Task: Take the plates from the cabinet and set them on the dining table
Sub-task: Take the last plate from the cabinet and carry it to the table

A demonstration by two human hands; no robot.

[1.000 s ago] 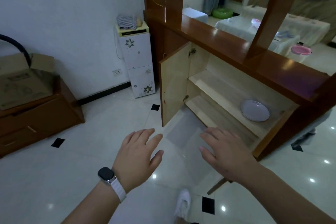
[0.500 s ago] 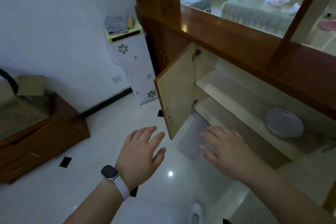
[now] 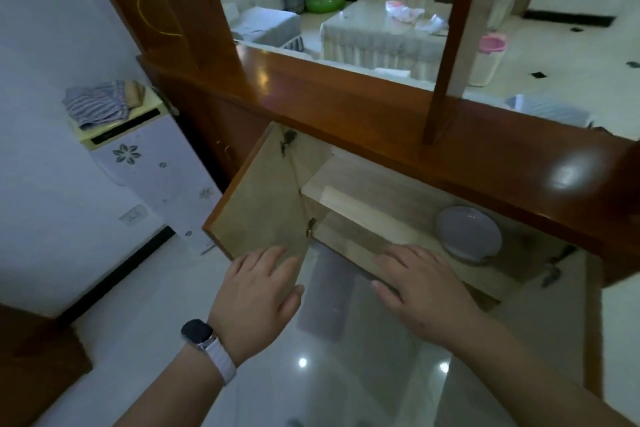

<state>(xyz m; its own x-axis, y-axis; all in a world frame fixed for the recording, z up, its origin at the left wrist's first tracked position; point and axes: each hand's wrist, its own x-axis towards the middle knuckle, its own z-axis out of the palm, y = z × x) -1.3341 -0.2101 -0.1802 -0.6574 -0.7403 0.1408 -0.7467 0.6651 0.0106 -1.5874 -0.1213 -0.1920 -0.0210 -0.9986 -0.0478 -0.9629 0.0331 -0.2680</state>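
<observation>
A round white plate (image 3: 468, 234) lies on the upper shelf of the open wooden cabinet (image 3: 363, 198), at the shelf's right end under the brown top. My right hand (image 3: 420, 282) hovers flat, fingers spread, in front of the shelves, a short way left of the plate and not touching it. My left hand (image 3: 258, 295), with a dark watch on a white strap, is held out open in front of the swung-out cabinet door (image 3: 256, 204). Neither hand holds anything. A cloth-covered table (image 3: 377, 33) stands in the room beyond the divider.
The cabinet's glossy brown top (image 3: 363, 97) overhangs the shelves, with a wooden post (image 3: 450, 45) rising from it. A white floral appliance (image 3: 145, 170) with folded cloth on it stands at the left wall. A pink bin (image 3: 490, 57) sits beyond. The white floor is glossy.
The view has closed in on the cabinet and tilted down over it. Both hands have moved forward toward the shelves, the right one nearer the plate; both stay open.
</observation>
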